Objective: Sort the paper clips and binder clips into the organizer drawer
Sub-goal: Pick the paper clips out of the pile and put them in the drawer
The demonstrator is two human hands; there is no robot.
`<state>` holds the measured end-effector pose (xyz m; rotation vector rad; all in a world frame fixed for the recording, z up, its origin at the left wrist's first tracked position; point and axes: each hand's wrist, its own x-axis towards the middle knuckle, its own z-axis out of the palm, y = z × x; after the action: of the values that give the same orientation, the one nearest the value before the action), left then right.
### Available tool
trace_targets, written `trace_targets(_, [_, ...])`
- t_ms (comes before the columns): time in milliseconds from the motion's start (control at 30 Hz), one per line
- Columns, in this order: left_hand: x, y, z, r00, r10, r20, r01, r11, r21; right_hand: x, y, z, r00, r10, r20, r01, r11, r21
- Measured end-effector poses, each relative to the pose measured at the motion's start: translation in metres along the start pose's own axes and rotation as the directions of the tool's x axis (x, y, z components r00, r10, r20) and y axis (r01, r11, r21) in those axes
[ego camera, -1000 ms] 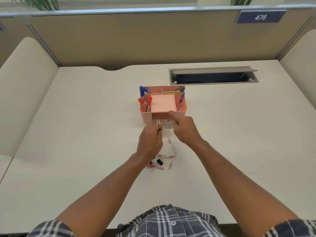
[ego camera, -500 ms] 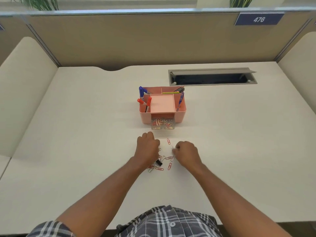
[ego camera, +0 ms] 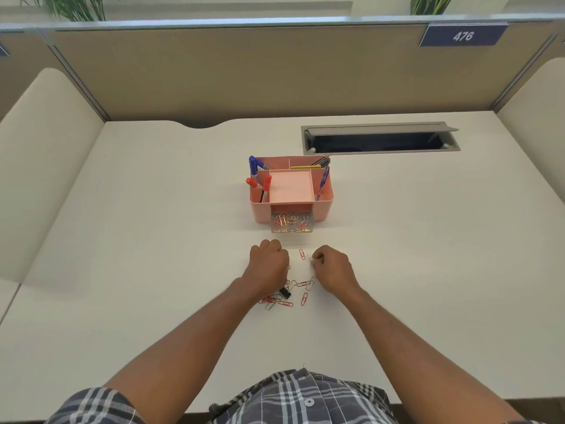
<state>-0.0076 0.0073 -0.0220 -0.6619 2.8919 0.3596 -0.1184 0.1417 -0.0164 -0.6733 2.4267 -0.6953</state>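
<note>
A pink desk organizer [ego camera: 323,206] stands mid-desk with its clear drawer [ego camera: 292,224] pulled out, holding several paper clips. Loose red and silver paper clips [ego camera: 302,283] and a black binder clip [ego camera: 285,292] lie on the desk in front of it. My left hand [ego camera: 269,266] rests fisted over the left side of the pile; what it holds is hidden. My right hand [ego camera: 331,267] pinches a silver paper clip [ego camera: 310,258] at its fingertips. One red clip [ego camera: 302,254] lies between my hands.
Markers and pens stand in the organizer's back and side compartments [ego camera: 258,179]. A grey cable hatch [ego camera: 379,137] is open at the back right of the white desk [ego camera: 153,240]. Beige partition walls enclose the desk on three sides.
Both hands came back from the drawer to the clip pile. Since half a second ago the right hand has moved slightly forward, pinching a clip.
</note>
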Motion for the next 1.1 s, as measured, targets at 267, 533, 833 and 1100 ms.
trace_targets(267, [-0.004, -0.018, -0.008, 0.971, -0.220, -0.090, 0.187, 0.941, -0.282, 0.018, -0.019, 0.016, 0.996, -0.087, -0.023, 0.084, 0.989, -0.118])
trace_targets(533, [-0.007, -0.031, -0.008, 0.968, -0.186, -0.170, 0.156, 0.972, -0.175, 0.017, -0.022, 0.025, 0.990, -0.133, -0.045, 0.118, 0.963, -0.244])
trace_targets(833, [-0.013, 0.001, 0.002, 0.996, -0.090, -0.023, 0.091, 0.993, 0.068, 0.008, -0.007, 0.017, 0.988, -0.156, 0.000, 0.153, 0.975, -0.163])
trace_targets(1100, [-0.014, 0.002, -0.004, 0.998, -0.043, -0.044, 0.041, 0.998, -0.038, -0.003, -0.004, 0.006, 0.993, -0.111, -0.048, 0.112, 0.993, 0.034])
